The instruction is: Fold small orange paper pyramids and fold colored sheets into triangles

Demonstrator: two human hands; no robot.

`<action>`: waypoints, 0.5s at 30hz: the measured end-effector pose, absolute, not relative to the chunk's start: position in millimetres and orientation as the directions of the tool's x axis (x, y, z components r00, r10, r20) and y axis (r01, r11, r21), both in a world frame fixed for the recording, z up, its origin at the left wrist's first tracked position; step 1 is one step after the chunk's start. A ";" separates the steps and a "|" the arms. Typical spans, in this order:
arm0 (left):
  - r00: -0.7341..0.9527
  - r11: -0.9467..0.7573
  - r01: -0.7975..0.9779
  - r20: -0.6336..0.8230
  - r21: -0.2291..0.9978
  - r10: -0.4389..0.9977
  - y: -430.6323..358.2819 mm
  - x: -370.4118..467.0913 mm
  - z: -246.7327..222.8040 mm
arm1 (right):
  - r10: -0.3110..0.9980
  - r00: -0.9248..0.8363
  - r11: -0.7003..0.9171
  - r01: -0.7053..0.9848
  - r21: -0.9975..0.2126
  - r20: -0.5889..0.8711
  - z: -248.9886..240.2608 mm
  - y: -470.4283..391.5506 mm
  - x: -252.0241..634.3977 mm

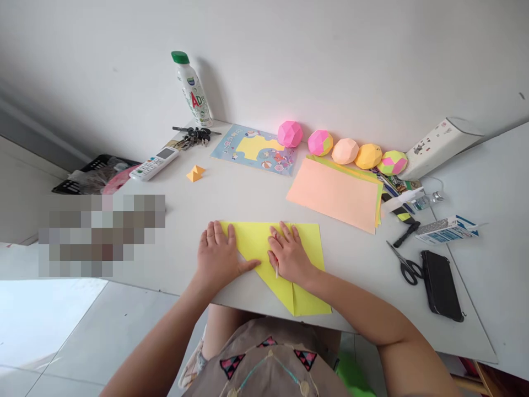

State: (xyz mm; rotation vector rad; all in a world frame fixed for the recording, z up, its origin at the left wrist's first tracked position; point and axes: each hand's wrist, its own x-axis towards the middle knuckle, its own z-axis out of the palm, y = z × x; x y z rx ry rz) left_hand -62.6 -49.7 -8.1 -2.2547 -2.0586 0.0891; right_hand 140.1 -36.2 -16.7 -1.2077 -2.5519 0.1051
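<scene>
A yellow sheet of paper (309, 259) lies at the table's front edge, its lower left corner folded over along a slant and a crease line running up from the bottom. My left hand (219, 253) rests flat with fingers spread, pressing the paper's left part, thumb along the slanted edge. Over the middle of the sheet, my right hand (291, 256) touches the paper and grips a slim pale stick (276, 270), pen-like, between thumb and fingers; most of it is hidden by the hand. A small orange folded paper piece (195, 173) sits farther back on the left.
Peach paper sheets (336, 193) lie behind, below several faceted paper balls (345, 151). Scissors (407, 264) and a black phone (442, 285) are at right. A remote (155, 164), keys (196, 136), a bottle (193, 91) and a printed card (252, 151) stand or lie farther back.
</scene>
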 end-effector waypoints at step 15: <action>0.259 -0.261 0.965 0.060 0.027 0.964 -94.0 -37.4 -5.8 | 0.783 -0.582 0.619 0.761 -0.193 0.220 -13.7 -38.2 136.4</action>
